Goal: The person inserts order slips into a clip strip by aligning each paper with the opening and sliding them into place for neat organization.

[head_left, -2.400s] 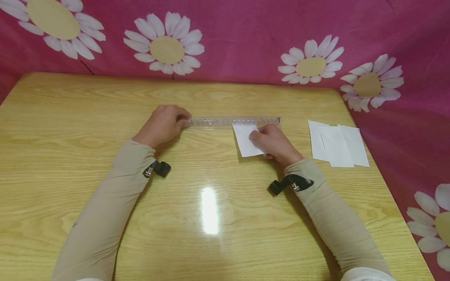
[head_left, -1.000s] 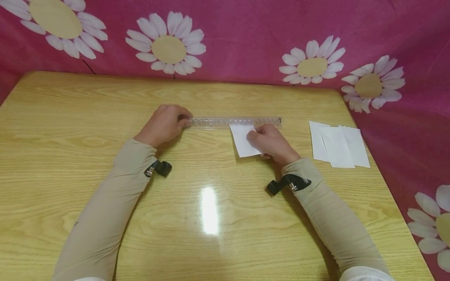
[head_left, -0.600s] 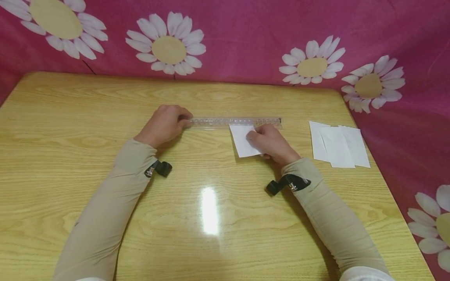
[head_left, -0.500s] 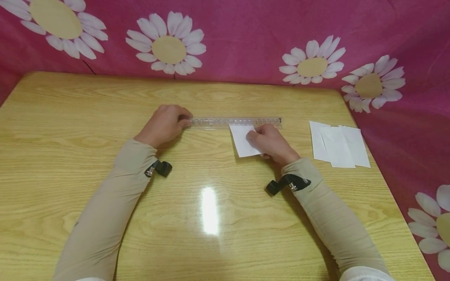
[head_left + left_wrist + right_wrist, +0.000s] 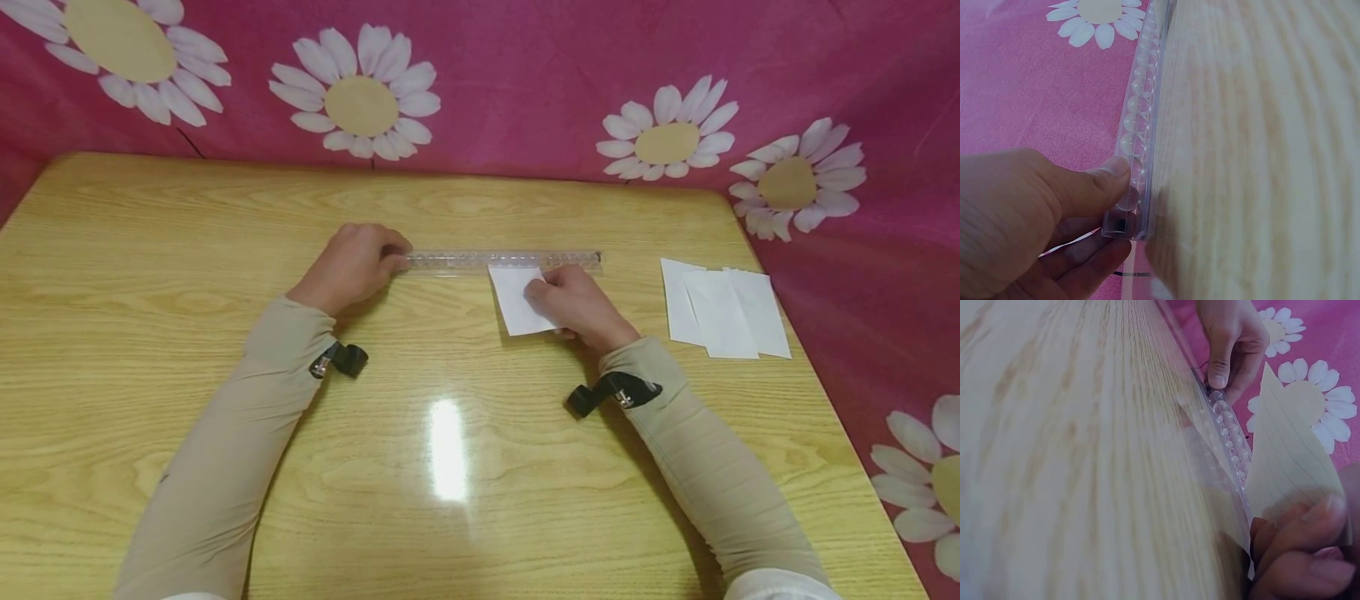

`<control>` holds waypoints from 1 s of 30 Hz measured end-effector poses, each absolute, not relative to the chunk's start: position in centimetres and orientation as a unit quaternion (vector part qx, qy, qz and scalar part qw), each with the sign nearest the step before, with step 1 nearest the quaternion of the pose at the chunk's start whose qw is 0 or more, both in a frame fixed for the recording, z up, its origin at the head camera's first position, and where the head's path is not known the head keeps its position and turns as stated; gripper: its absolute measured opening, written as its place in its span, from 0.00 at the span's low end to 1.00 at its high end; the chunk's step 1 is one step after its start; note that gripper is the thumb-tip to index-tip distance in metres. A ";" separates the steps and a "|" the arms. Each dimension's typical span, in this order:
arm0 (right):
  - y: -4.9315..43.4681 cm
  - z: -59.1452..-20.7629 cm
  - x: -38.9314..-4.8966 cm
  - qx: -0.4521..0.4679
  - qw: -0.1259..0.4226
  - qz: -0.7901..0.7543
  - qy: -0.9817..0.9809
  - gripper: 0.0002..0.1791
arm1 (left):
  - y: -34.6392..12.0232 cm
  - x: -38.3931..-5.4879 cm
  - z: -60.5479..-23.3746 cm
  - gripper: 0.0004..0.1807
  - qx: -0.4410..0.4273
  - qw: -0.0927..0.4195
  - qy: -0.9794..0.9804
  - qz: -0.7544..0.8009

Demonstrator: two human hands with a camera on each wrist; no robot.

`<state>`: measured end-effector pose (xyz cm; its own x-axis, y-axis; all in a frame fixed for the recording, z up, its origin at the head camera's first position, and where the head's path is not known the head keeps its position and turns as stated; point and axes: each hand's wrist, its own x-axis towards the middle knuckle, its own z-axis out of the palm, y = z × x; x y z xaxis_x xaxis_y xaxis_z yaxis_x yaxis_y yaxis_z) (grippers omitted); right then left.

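Observation:
A long, narrow clear plastic case lies across the table, with a row of clear round beads showing inside. My left hand pinches its left end, thumb on top and fingers at the side, as the left wrist view shows. My right hand pinches a small white sheet of paper between thumb and fingers. The paper's far edge sits right at the near side of the case. In the right wrist view, faint lines run over the curved paper.
Several white paper sheets lie overlapping near the right edge of the wooden table. A pink cloth with daisies hangs behind and to the right. A black wrist camera juts from the left sleeve, another camera from the right.
Compared with the oldest frame, my right hand and the paper have shifted slightly left along the case. Over the last second both hands stay almost still.

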<state>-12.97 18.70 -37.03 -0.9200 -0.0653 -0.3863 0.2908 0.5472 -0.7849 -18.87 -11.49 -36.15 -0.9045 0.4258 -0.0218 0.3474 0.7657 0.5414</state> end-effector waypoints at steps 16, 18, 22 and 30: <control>18.4 -36.9 -13.1 0.079 0.196 -0.453 0.866 0.14 | -11.5 -18.9 -36.2 0.15 0.209 0.068 0.936 0.274; 18.4 -36.9 -13.1 0.080 0.196 -0.452 0.867 0.14 | -11.5 -18.9 -36.2 0.16 0.207 0.069 0.937 0.274; 18.3 -37.0 -13.1 0.082 0.197 -0.451 0.867 0.15 | -11.4 -18.9 -36.2 0.15 0.208 0.068 0.937 0.271; 18.3 -37.1 -13.3 0.068 0.197 -0.453 0.867 0.14 | -11.4 -18.9 -36.2 0.15 0.204 0.071 0.937 0.275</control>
<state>-13.26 18.31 -37.15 -0.9132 -0.0608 -0.4029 0.2959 0.5807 -0.7584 -18.90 -11.43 -36.21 -0.9065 0.4217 -0.0218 0.3432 0.7658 0.5438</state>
